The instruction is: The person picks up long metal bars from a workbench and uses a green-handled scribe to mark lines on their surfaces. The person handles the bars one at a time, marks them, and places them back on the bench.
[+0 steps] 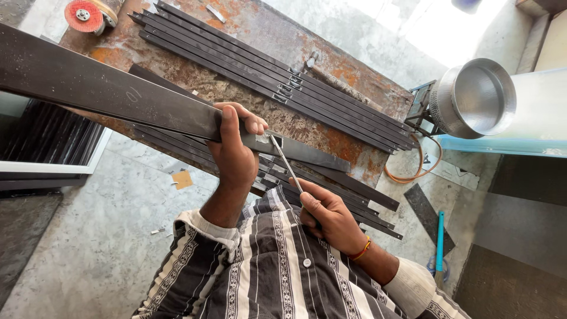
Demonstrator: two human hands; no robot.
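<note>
Your left hand [235, 150] is clamped around a long dark metal bar [106, 88], holding it up over the rusty workbench [248, 26]. Your right hand [328, 215] grips a thin metal rod [286, 159], its tip touching the bar's shiny end. Judging by this, marking is under way; the stacked bars [283, 71] beyond lie untouched.

Left hand [235, 147] with fingers curled shut, wrist raised; right hand [326, 214] fisted, wrist bent.

A single head-worn camera looks steeply down, close over the rusty desk [331, 53], with the striped shirt [271, 272] nearest the lens.
</note>
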